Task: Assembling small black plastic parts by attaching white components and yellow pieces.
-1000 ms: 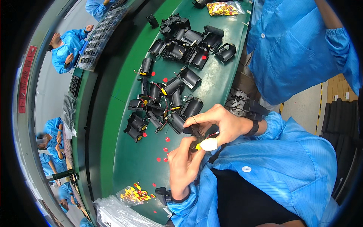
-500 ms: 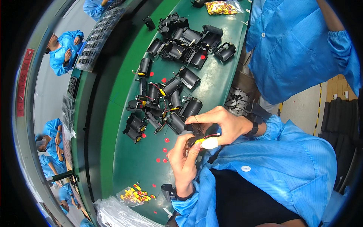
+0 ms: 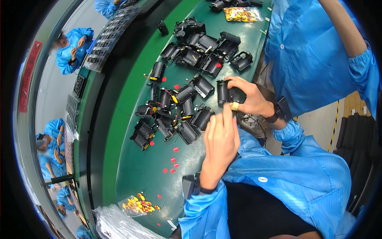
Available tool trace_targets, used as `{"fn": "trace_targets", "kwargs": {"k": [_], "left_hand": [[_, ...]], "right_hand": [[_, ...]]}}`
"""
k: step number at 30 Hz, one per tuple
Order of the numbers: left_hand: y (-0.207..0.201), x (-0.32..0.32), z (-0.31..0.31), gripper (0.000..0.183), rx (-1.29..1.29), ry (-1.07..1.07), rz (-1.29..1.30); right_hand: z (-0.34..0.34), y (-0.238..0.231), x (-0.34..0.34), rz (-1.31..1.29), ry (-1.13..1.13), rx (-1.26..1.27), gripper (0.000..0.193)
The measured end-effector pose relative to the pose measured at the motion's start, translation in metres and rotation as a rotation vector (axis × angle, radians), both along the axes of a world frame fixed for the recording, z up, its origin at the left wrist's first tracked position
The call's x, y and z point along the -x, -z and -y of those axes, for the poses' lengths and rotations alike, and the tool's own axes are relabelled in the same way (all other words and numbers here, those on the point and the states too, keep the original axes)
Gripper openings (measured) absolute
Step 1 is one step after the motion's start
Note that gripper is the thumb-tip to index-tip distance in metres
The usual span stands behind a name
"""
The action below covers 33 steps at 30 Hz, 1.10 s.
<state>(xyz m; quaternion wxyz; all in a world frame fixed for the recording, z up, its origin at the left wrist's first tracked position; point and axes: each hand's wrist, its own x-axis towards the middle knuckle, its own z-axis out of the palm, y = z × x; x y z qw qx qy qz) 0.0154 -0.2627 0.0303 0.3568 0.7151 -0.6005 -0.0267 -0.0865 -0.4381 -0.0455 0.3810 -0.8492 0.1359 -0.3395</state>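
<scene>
My right hand (image 3: 254,98) grips a black plastic housing (image 3: 223,92) with a rounded barrel, held upright above the right side of the green table. A pale yellow cover (image 3: 234,106) sits at the tip of that thumb. Just below, my left hand (image 3: 222,139) has its fingers stretched upward, the index fingertip at the housing's lower end. Whether it presses there or merely touches, I cannot tell. To the left lie several similar black housings (image 3: 188,132), some with red wires and yellow discs. Small red discs (image 3: 176,149) are scattered near them.
A clear bag of yellow and red pieces (image 3: 139,205) lies at the near left, beside crumpled clear plastic (image 3: 119,225). Another such bag (image 3: 242,14) is at the far end. A person in blue (image 3: 314,59) stands at the right. More workers (image 3: 73,51) sit across the left.
Both hands have moved up and away from me, taking the housing with them. My left hand has gone from pinching at the part to stretched fingers. The view has shifted slightly.
</scene>
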Motion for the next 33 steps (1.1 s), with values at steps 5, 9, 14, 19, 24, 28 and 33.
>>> {"fn": "trace_targets", "kwargs": {"k": [5,9,14,19,24,28,33], "left_hand": [[-0.019,-0.012,-0.089,0.025,0.120,-0.187,-0.010],[-0.040,-0.025,-0.184,0.015,0.141,-0.560,0.069],[-0.034,-0.064,-0.318,0.008,0.184,-1.175,0.019],[-0.044,-0.075,-0.407,0.024,-0.023,-1.353,-0.392],[0.002,-0.120,-0.365,0.028,-0.662,-1.095,0.116],[0.013,-0.151,-0.348,0.020,-0.765,-1.033,0.205],[0.031,-0.173,-0.343,0.013,-0.773,-0.852,0.297]], "right_hand": [[0.006,-0.008,-0.023,-0.103,-0.049,0.254,0.059],[-0.003,-0.028,-0.006,-0.169,-0.069,0.067,0.075],[-0.033,-0.038,0.033,-0.031,0.195,0.083,0.052],[-0.060,-0.044,0.019,0.310,-0.029,0.038,0.032],[-0.131,-0.060,-0.038,0.216,-0.486,-0.102,0.029],[-0.180,-0.074,-0.074,0.287,-0.749,0.018,0.025],[-0.202,-0.059,-0.083,0.326,-0.785,-0.085,0.021]]}}
